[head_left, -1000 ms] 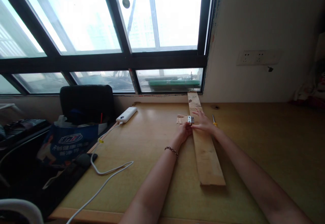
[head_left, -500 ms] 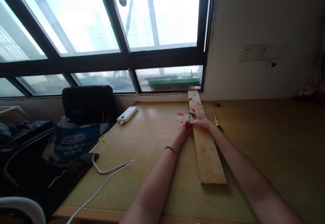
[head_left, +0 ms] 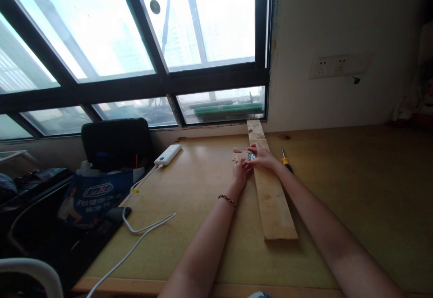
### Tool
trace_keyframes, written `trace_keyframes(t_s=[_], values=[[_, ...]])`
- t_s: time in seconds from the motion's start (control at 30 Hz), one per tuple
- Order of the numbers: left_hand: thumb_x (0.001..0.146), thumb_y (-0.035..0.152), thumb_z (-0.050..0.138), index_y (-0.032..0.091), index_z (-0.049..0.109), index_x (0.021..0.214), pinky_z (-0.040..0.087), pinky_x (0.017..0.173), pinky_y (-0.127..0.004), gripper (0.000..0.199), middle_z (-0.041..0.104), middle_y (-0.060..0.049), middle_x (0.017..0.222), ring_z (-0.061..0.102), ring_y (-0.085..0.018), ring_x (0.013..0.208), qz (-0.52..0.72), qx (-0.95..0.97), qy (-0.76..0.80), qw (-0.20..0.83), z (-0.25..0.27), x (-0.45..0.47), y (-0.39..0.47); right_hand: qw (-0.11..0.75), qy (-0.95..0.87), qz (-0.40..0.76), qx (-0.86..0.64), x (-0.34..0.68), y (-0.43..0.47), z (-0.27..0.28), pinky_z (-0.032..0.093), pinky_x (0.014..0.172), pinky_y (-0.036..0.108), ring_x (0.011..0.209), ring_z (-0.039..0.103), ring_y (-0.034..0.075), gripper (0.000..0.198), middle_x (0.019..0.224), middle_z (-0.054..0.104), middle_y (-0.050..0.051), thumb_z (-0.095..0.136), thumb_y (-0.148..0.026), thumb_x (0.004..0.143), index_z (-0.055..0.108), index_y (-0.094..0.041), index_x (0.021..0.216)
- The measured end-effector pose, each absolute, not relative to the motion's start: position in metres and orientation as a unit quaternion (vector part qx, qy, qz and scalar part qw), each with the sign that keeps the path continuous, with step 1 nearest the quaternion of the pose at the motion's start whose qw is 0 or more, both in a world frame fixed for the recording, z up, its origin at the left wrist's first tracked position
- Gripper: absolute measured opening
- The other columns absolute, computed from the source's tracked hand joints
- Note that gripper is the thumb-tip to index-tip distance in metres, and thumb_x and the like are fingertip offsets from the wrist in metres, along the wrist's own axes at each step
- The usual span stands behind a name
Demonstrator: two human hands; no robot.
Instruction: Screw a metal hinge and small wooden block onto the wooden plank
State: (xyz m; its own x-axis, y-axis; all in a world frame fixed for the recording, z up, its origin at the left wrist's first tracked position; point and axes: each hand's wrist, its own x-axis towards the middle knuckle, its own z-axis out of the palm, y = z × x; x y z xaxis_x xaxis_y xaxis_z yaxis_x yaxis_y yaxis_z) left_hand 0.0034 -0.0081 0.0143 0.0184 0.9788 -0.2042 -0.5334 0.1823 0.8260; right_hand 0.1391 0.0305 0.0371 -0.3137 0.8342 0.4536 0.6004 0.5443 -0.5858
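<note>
A long wooden board point(head_left: 274, 199) lies lengthwise on the table. At its left side sits a small piece of wood point(head_left: 238, 153) with a ragged far end. A small silvery metal hinge point(head_left: 251, 155) lies where the two woods meet. My right hand point(head_left: 263, 157) rests over the board, thumb and fingers closed around the hinge's near and far edges. My left hand point(head_left: 241, 172) is at the near edge of the small piece of wood, its bent fingers pressed against it just below the hinge. A yellow-and-black screwdriver point(head_left: 286, 160) lies right of the board, near my right wrist.
A white power bank point(head_left: 168, 154) with a white cable point(head_left: 149, 229) lies along the table's left side. Beyond the table point(head_left: 203, 199) are a window and a wall with sockets point(head_left: 333, 65). A black chair point(head_left: 115, 142) with a blue bag point(head_left: 98, 199) stands at the left.
My left hand has shifted slightly left, toward the small piece of wood, and its fingers have spread a little. My right hand stays at the hinge. The camera view has turned slightly.
</note>
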Motion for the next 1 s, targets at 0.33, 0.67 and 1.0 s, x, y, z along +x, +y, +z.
trace_keyframes(t_s=[0.33,0.67,1.0], values=[[0.065,0.022,0.066,0.028,0.054,0.106,0.003,0.107,-0.044,0.044,0.035,-0.006,0.134,0.017,-0.028,0.13,0.575,0.555,0.59,0.118,0.042,-0.003,-0.046,0.374,-0.796,0.155,-0.45,0.14,0.03,0.037,0.043,0.085,0.037,0.102,0.056,0.024,0.061,0.109,0.059,0.01,0.077,-0.036,0.051,0.045,-0.019,0.101],[0.063,0.026,0.069,0.032,0.069,0.072,-0.01,0.103,-0.048,0.01,0.05,0.001,0.119,0.017,-0.029,0.127,0.542,0.551,0.599,0.21,0.04,-0.004,-0.035,0.374,-0.792,0.148,-0.459,0.138,0.031,0.037,0.044,0.084,0.038,0.1,0.057,0.025,0.062,0.107,0.061,0.009,0.077,-0.036,0.051,0.045,-0.019,0.101],[0.053,0.031,0.076,0.029,0.069,0.061,-0.012,0.099,-0.054,0.01,0.058,0.0,0.106,0.026,-0.032,0.118,0.495,0.604,0.57,0.257,0.039,-0.02,-0.007,0.365,-0.793,0.132,-0.469,0.136,0.026,0.042,0.045,0.08,0.037,0.097,0.058,0.025,0.064,0.104,0.062,0.009,0.079,-0.036,0.048,0.047,-0.019,0.101]])
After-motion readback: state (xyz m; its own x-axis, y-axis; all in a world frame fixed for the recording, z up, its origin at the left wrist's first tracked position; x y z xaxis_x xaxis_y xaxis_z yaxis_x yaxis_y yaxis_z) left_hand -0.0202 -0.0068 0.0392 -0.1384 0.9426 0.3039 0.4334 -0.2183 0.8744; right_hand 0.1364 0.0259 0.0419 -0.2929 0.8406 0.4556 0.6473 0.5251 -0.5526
